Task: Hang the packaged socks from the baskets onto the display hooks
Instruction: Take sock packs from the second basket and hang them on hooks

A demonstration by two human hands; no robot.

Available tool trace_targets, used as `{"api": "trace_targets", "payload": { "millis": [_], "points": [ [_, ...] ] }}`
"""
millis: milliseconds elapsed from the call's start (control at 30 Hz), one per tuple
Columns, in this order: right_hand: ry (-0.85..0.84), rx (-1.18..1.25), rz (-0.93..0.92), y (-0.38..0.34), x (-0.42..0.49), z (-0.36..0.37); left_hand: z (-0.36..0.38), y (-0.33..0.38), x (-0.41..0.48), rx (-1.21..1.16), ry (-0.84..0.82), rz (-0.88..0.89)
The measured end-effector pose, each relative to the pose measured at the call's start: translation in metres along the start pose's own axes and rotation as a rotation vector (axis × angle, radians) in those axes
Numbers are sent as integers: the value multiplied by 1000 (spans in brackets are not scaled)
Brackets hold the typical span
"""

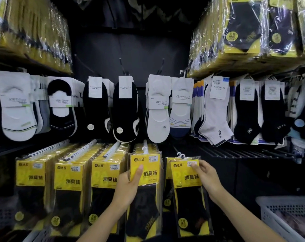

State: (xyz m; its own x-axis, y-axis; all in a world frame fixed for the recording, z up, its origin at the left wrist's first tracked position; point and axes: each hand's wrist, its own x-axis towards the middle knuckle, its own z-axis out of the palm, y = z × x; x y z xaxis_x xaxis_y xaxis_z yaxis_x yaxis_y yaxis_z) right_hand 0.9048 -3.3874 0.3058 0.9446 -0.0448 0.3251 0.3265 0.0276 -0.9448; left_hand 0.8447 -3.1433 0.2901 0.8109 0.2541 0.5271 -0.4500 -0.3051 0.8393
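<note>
The left hand (129, 182) has its grip on the centre pack (145, 172), thumb laid across the front of the yellow card and fingers behind. That pack sits at the front of its row, its white hanger (145, 146) rising above the card.

Just right of the centre pack, the right hand (206, 175) pinches the top corner of a second pack (186, 173). Its hanger loops (180, 155) stand above the card - whether they sit over a hook I cannot tell, as any rod is lost in the dark.

I'd judge the step to be seating this second pack. Steady the centre pack so the rows don't tangle, hold the second pack square, guide the loop onto the hook's tip and slide it back without creasing the film.

Well right of the centre pack and lower, a pale basket (284, 217) waits.

As for writing, the full rows (69, 175) left of the centre pack, and both held packs, read 达足 and 消臭袜 on yellow. Above and right of the centre pack a white sock card (182, 96) says Guanwei - further right, a grey sock's card (219, 87) reads XINSHAYI.
</note>
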Motion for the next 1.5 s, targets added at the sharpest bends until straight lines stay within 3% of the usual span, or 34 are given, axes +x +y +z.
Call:
{"api": "trace_targets", "payload": {
  "millis": [133,467,733,1067,1367,1500],
  "points": [
    [23,-24,34,11,11,7,4,-1,0,9,-10,-41],
    [376,-39,203,46,0,-5,21,-2,-9,-31,-54,-92],
    [-142,111,125,21,-45,12,69,-1,-22,-74,-212,-107],
    [170,90,43,25,-30,-14,95,4,-27,-36,-378,-207],
    [77,12,3,21,-5,2,92,-9,-19,-53,-306,-292],
    [121,29,54,30,2,11,95,-15,-16,-33,-301,-306]
  ]
}}
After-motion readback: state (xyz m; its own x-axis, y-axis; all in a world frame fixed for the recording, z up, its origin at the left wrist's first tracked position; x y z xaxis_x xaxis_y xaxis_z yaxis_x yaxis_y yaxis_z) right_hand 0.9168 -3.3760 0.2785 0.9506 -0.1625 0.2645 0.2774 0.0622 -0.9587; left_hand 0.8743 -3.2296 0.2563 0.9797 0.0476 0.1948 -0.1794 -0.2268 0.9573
